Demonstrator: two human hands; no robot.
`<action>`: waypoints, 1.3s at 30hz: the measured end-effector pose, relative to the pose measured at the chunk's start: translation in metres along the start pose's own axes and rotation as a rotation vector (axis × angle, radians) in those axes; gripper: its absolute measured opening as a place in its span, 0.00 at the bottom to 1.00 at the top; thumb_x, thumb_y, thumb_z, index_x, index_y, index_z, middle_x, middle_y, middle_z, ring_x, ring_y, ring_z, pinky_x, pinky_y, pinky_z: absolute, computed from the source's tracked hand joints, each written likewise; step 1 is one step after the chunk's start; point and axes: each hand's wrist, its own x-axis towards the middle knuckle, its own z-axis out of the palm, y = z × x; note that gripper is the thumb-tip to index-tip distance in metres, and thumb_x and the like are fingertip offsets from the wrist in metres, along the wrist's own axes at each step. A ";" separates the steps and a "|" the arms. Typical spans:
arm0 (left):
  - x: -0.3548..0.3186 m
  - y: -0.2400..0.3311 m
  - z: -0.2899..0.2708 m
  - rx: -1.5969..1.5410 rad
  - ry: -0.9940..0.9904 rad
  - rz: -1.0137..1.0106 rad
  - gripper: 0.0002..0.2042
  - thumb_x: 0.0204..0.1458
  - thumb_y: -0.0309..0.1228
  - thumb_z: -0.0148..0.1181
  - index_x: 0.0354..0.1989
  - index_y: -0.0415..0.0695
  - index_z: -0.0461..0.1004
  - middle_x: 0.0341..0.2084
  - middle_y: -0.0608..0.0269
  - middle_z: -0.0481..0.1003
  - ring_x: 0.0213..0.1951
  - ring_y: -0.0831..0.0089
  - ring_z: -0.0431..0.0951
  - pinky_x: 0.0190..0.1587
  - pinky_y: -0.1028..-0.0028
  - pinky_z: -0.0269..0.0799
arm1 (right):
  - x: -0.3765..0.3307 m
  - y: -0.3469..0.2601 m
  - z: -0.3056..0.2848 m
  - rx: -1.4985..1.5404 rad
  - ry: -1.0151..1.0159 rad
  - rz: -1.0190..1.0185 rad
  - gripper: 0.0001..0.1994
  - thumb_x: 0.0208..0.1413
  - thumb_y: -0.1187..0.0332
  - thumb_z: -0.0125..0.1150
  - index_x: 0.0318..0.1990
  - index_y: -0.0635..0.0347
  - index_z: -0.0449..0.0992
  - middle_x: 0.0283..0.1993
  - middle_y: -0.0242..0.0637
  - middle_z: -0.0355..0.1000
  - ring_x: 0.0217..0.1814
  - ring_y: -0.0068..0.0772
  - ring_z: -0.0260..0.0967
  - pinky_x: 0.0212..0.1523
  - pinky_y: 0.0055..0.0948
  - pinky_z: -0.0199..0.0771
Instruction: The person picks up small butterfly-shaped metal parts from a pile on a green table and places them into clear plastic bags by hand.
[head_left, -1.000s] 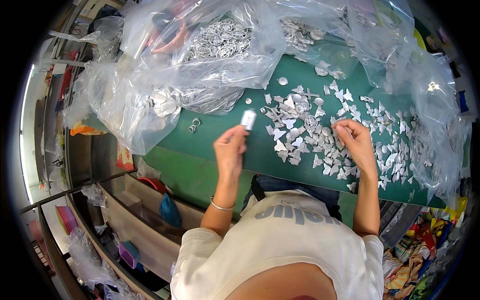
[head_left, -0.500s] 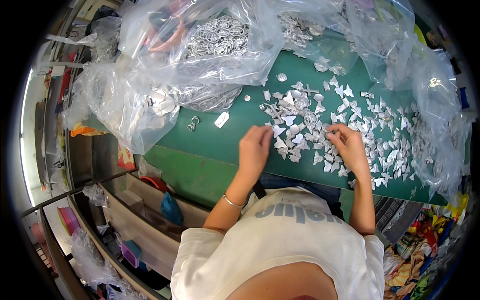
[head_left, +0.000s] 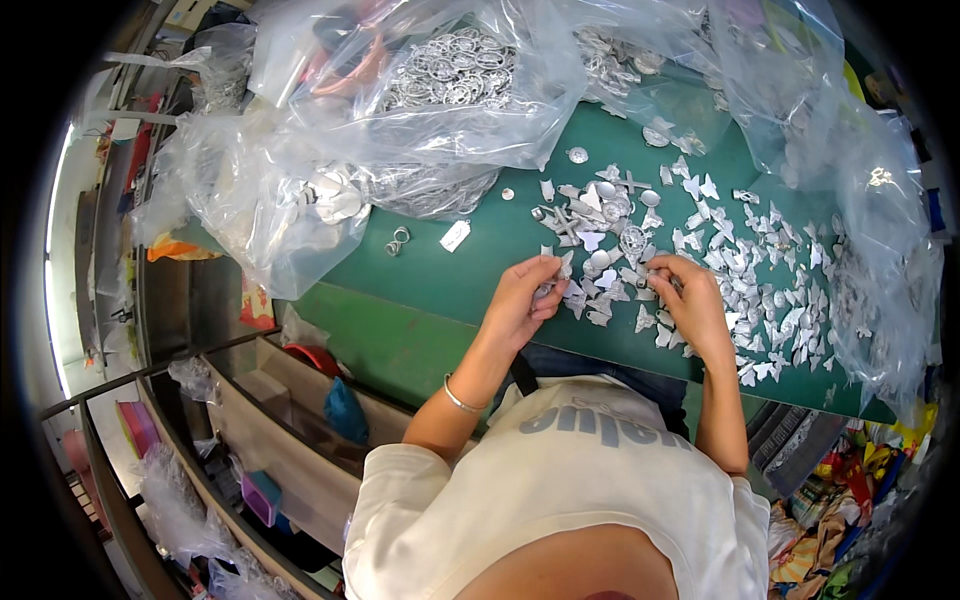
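Note:
Many small silver metal charms (head_left: 740,290) lie spread over the green tabletop, several shaped like butterflies, with round and cross-shaped ones among them. At the left edge of the denser heap, my left hand (head_left: 522,297) is closed with its fingers curled; silver charms (head_left: 545,290) show between thumb and fingers. My right hand (head_left: 692,300) is on the heap's near side, thumb and index finger pinched together at the charms. Whatever sits between those right fingertips is too small to make out.
Large clear plastic bags (head_left: 450,140) of silver metal parts line the table's far side. A white tag (head_left: 455,235), a few rings (head_left: 398,240) and a small disc (head_left: 508,194) lie left of the heap. An open drawer (head_left: 290,420) is at lower left.
My left hand has turned and curled more, and charms now show in its fingers. My right hand stays pinched by the heap. The whole view has shifted slightly.

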 end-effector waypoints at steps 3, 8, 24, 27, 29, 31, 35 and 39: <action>-0.005 -0.009 -0.002 0.036 0.018 -0.007 0.08 0.55 0.31 0.51 0.29 0.39 0.70 0.21 0.65 0.69 0.15 0.87 0.56 0.15 0.87 0.50 | -0.003 -0.003 -0.002 -0.037 -0.043 0.042 0.07 0.47 0.76 0.57 0.36 0.65 0.74 0.24 0.37 0.68 0.21 0.27 0.61 0.24 0.25 0.62; -0.003 -0.015 0.000 0.136 0.046 0.022 0.09 0.55 0.32 0.52 0.30 0.38 0.71 0.21 0.66 0.70 0.17 0.87 0.59 0.16 0.87 0.51 | -0.006 0.001 0.000 -0.065 -0.032 0.032 0.07 0.47 0.76 0.57 0.36 0.65 0.74 0.27 0.40 0.72 0.24 0.30 0.66 0.28 0.26 0.65; -0.003 -0.021 0.015 0.243 0.073 0.083 0.10 0.55 0.30 0.51 0.34 0.34 0.73 0.22 0.64 0.72 0.17 0.86 0.61 0.16 0.86 0.52 | -0.003 -0.014 0.008 0.786 -0.217 0.269 0.12 0.61 0.68 0.40 0.45 0.63 0.69 0.30 0.33 0.68 0.20 0.19 0.59 0.21 0.19 0.60; -0.003 -0.022 0.016 0.233 0.039 0.073 0.10 0.55 0.29 0.50 0.38 0.34 0.73 0.24 0.62 0.73 0.18 0.86 0.62 0.17 0.86 0.53 | -0.003 -0.013 0.011 1.038 -0.278 0.337 0.16 0.63 0.64 0.37 0.48 0.65 0.67 0.34 0.36 0.67 0.20 0.18 0.59 0.20 0.16 0.60; -0.003 -0.022 0.017 0.246 0.020 0.062 0.11 0.55 0.29 0.50 0.40 0.35 0.72 0.26 0.60 0.74 0.18 0.85 0.62 0.17 0.86 0.53 | -0.003 -0.012 0.015 1.121 -0.263 0.385 0.17 0.63 0.62 0.37 0.49 0.65 0.66 0.35 0.38 0.67 0.21 0.19 0.60 0.21 0.16 0.60; -0.004 -0.021 0.019 0.274 0.019 0.047 0.11 0.55 0.29 0.49 0.41 0.35 0.72 0.27 0.59 0.75 0.18 0.85 0.63 0.17 0.86 0.54 | -0.005 -0.014 0.020 1.173 -0.220 0.454 0.17 0.63 0.61 0.39 0.48 0.65 0.67 0.36 0.39 0.67 0.23 0.19 0.62 0.21 0.16 0.60; -0.008 -0.021 0.029 0.340 -0.068 0.043 0.11 0.56 0.29 0.48 0.42 0.35 0.72 0.28 0.58 0.75 0.18 0.84 0.64 0.16 0.86 0.54 | -0.007 -0.019 0.026 1.040 -0.196 0.369 0.14 0.61 0.63 0.43 0.44 0.65 0.68 0.35 0.37 0.68 0.27 0.21 0.64 0.23 0.18 0.63; -0.014 -0.014 0.037 0.457 -0.076 0.117 0.10 0.56 0.27 0.48 0.40 0.36 0.73 0.27 0.61 0.75 0.19 0.84 0.65 0.17 0.85 0.57 | -0.008 -0.010 0.034 1.123 -0.072 0.333 0.10 0.59 0.65 0.48 0.36 0.63 0.70 0.31 0.35 0.69 0.27 0.23 0.64 0.23 0.20 0.63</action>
